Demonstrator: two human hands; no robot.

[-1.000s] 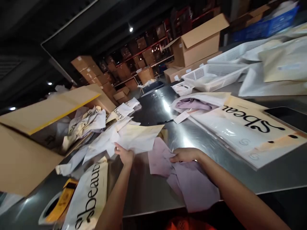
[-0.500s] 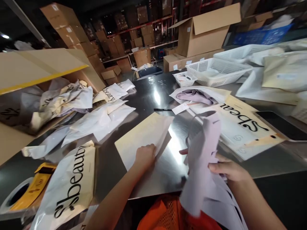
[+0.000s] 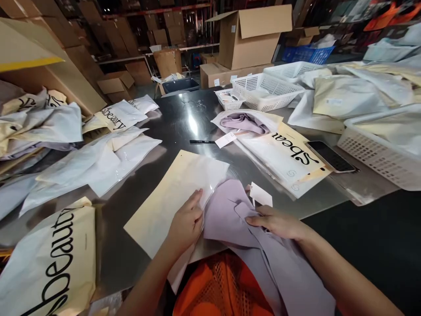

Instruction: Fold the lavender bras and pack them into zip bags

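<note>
My left hand (image 3: 187,221) holds the mouth of a cream plastic mailer bag (image 3: 164,204) that lies flat on the steel table (image 3: 184,114). My right hand (image 3: 278,221) grips a lilac garment (image 3: 230,210) and its top end lies at the bag's opening, beside my left fingers. A white tag (image 3: 261,195) hangs off the garment just above my right hand. The rest of the garment trails over the table edge onto an orange mesh item (image 3: 223,285).
A printed "beauty" bag (image 3: 289,153) with a phone (image 3: 330,156) beside it lies to the right, and a black pen (image 3: 201,141) beyond. Loose bags (image 3: 98,158) pile up at left. White baskets (image 3: 263,90) and cardboard boxes (image 3: 250,39) stand behind.
My left hand drew the cream bag toward me. My right hand lifted the lilac garment off the table, then lowered it to the bag's opening. The view swung down and right.
</note>
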